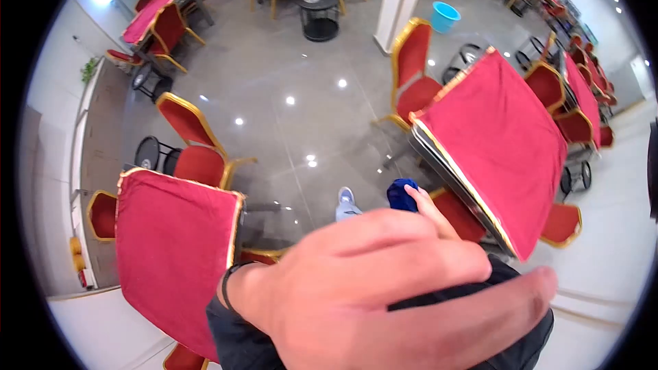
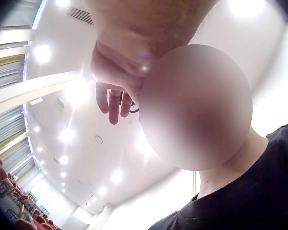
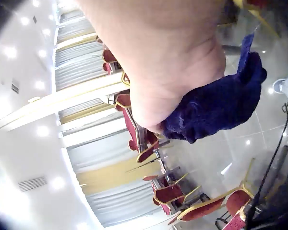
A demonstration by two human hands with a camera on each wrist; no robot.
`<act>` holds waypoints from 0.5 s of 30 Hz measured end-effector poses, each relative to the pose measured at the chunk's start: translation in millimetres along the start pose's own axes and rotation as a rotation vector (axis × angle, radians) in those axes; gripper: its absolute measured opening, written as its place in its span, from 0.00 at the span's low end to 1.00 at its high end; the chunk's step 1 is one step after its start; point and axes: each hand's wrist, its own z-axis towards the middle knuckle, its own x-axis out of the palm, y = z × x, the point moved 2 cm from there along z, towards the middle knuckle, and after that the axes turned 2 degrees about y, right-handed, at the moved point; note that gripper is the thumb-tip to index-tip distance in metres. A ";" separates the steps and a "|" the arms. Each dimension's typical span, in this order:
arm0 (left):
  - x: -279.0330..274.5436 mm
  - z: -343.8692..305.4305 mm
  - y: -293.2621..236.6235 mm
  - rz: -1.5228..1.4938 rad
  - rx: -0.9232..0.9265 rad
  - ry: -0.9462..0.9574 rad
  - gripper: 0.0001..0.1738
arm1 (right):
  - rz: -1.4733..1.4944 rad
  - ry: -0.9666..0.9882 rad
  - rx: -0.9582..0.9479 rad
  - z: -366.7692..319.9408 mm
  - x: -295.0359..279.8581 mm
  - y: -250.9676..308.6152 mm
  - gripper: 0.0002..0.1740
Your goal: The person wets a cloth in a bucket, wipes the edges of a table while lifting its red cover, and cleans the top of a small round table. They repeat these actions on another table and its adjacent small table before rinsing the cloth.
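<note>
My left hand [image 1: 370, 288] looms large across the bottom of the head view, a black band at its wrist and its fingers stretched toward the right. The left wrist view has this hand [image 2: 117, 67] raised beside the person's head, with fingers hanging loosely and nothing seen in them. Behind it in the head view, my right hand [image 1: 439, 216] is partly hidden, with only a thumb and finger area showing. It holds a dark blue cloth [image 1: 401, 195]. From the right wrist, the fuzzy cloth [image 3: 221, 105] bunches out of the hand, one strip sticking up.
Tables with red cloths stand at left [image 1: 178, 233] and right [image 1: 493, 144], with red gold-framed chairs [image 1: 199, 140] around them. A white pillar [image 1: 401, 3], a light blue bucket [image 1: 445, 17] and a black wire bin [image 1: 320, 17] are farther off on the grey tiled floor [image 1: 315, 109].
</note>
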 end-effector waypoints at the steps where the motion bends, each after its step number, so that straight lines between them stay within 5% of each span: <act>1: -11.6 13.7 20.9 0.014 0.008 0.003 0.27 | 0.058 0.001 0.012 23.3 24.0 34.7 0.24; 9: -101.0 95.5 191.1 0.052 0.026 0.003 0.22 | -0.028 0.283 -0.117 230.0 97.5 222.7 0.26; 15: -171.6 132.0 354.5 -0.010 0.099 0.053 0.19 | 0.211 0.283 -0.117 358.9 104.9 284.2 0.26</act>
